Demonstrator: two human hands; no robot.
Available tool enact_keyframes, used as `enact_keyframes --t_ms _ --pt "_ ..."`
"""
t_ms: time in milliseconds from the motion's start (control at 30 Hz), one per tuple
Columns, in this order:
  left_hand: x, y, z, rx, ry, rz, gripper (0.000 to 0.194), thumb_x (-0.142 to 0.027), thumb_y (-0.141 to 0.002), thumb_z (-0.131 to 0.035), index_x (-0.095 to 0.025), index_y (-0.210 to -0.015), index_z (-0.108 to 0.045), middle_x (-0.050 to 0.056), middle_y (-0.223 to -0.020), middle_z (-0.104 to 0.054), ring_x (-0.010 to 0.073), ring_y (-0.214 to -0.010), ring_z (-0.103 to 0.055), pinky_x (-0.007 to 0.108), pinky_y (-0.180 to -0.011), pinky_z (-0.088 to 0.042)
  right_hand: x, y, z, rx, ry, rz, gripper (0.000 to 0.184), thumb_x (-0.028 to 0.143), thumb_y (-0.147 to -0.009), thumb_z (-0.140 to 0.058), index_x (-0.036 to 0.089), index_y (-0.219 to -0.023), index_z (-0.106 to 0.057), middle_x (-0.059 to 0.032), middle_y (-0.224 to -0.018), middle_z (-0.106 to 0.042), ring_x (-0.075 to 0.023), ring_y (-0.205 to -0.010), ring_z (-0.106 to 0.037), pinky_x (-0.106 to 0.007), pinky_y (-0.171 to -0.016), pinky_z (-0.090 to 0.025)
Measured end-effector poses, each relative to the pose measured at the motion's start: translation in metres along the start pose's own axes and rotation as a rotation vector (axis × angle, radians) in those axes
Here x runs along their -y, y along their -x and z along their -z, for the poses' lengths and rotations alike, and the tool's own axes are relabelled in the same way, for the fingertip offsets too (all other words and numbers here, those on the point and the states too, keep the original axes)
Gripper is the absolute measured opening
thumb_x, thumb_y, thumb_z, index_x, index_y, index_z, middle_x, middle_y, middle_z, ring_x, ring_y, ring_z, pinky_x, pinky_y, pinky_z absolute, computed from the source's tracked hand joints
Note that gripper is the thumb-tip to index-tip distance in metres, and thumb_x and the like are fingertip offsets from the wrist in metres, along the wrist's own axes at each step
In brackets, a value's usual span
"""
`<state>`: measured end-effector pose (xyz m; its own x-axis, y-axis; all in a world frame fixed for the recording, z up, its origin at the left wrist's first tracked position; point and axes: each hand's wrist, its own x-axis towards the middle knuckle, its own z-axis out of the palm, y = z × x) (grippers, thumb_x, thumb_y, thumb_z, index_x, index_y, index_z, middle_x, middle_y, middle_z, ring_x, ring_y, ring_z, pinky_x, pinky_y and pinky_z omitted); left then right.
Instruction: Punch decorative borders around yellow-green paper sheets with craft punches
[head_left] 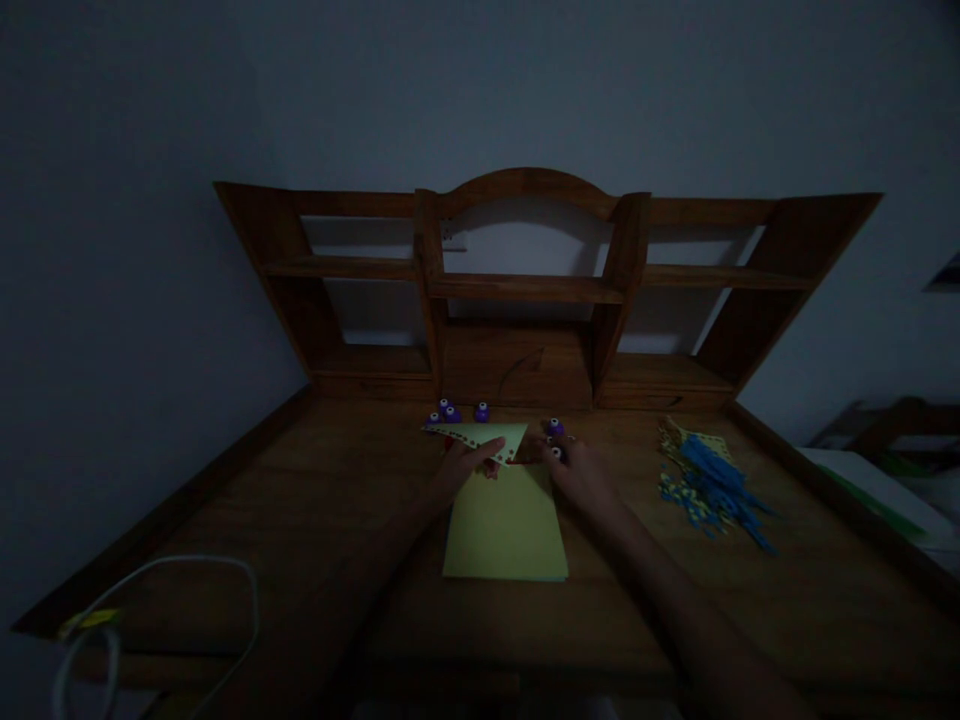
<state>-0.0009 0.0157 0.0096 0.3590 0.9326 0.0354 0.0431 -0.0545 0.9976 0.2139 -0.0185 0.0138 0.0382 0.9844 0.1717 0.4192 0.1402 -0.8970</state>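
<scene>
My left hand (pixel 463 467) is closed on a pale yellow sheet of paper (pixel 514 436), its thumb on top. A row of small punched holes runs along the sheet's near edge. To the right, my right hand (pixel 581 475) has its fingers curled round a small purple paper punch (pixel 556 453) with a white, dark-centred top. Another purple punch (pixel 555 426) stands just beyond those fingers. Below both hands lies a stack of yellow paper (pixel 506 525). Something red and pink shows partly under the held sheet; its kind is unclear.
More purple punches (pixel 450 412) stand behind the sheet. On the right lie blue shredded strips (pixel 716 478), yellow and blue paper bits (pixel 686 497) and a holed yellow piece (pixel 709 440). A wooden shelf unit (pixel 525 290) closes off the desk's back. A white cable (pixel 187 558) loops at front left.
</scene>
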Motion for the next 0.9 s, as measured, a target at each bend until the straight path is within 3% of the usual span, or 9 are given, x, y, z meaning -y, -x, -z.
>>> enact_keyframes --t_ms 100,300,400,533,667,767,900 --pt "0.000 -0.002 0.000 0.007 0.014 -0.042 0.046 -0.052 -0.081 -0.057 -0.016 -0.052 -0.060 0.001 -0.050 -0.058 0.0128 -0.050 -0.053 0.025 -0.059 -0.041 0.003 0.009 -0.006 -0.018 0.409 0.152 0.034 0.038 -0.082 -0.058 0.022 -0.111 -0.062 -0.0116 -0.096 -0.068 -0.0263 -0.084 -0.062 -0.034 -0.072 -0.041" --pt "0.011 -0.013 0.002 0.024 0.096 -0.053 0.047 -0.053 -0.083 -0.050 -0.016 -0.054 -0.059 0.002 -0.048 -0.058 0.0139 -0.046 -0.053 0.026 -0.053 -0.040 0.005 0.010 -0.007 -0.027 0.557 0.233 0.033 0.035 -0.083 -0.058 0.024 -0.113 -0.062 -0.0129 -0.123 -0.057 -0.0266 -0.098 -0.060 -0.035 -0.082 -0.043" --pt "0.015 -0.015 0.001 -0.007 0.105 -0.039 0.045 -0.051 -0.081 -0.053 -0.015 -0.056 -0.059 0.003 -0.048 -0.058 0.0141 -0.046 -0.054 0.026 -0.053 -0.041 0.003 0.003 0.000 -0.160 0.470 0.209 0.027 0.042 -0.083 -0.057 0.023 -0.100 -0.067 -0.0107 -0.112 -0.063 -0.0243 -0.090 -0.062 -0.034 -0.079 -0.044" --pt "0.015 -0.013 -0.001 -0.086 0.121 0.000 0.033 -0.046 -0.074 -0.061 -0.015 -0.062 -0.059 0.002 -0.049 -0.060 0.0138 -0.043 -0.054 0.025 -0.047 -0.039 -0.011 -0.016 0.026 -0.455 0.259 0.070 0.038 0.050 -0.085 -0.047 0.019 -0.090 -0.068 -0.0087 -0.085 -0.068 -0.0218 -0.075 -0.061 -0.032 -0.068 -0.044" --pt "0.013 -0.014 0.001 -0.041 0.101 0.009 0.033 -0.045 -0.071 -0.062 -0.015 -0.057 -0.058 0.002 -0.047 -0.059 0.0137 -0.042 -0.054 0.024 -0.045 -0.040 -0.033 -0.032 0.052 -0.622 0.071 0.009 0.033 0.045 -0.080 -0.051 0.018 -0.086 -0.068 -0.0085 -0.081 -0.068 -0.0216 -0.071 -0.060 -0.031 -0.064 -0.044" --pt "0.018 -0.021 0.007 -0.009 0.021 0.083 0.042 -0.049 -0.073 -0.058 -0.017 -0.047 -0.053 0.001 -0.038 -0.052 0.0118 -0.035 -0.049 0.023 -0.040 -0.037 -0.046 -0.035 0.054 -0.622 -0.073 0.020 0.025 0.041 -0.076 -0.056 0.020 -0.081 -0.067 -0.0066 -0.079 -0.068 -0.0213 -0.072 -0.061 -0.031 -0.064 -0.045" --pt "0.027 -0.031 0.017 -0.113 -0.011 0.244 0.044 -0.051 -0.072 -0.059 -0.020 -0.044 -0.045 -0.003 -0.032 -0.043 0.0112 -0.027 -0.042 0.022 -0.030 -0.026 -0.054 -0.034 0.042 -0.502 -0.062 0.099 0.022 0.040 -0.073 -0.061 0.019 -0.077 -0.067 -0.0052 -0.072 -0.067 -0.0201 -0.065 -0.060 -0.030 -0.060 -0.045"
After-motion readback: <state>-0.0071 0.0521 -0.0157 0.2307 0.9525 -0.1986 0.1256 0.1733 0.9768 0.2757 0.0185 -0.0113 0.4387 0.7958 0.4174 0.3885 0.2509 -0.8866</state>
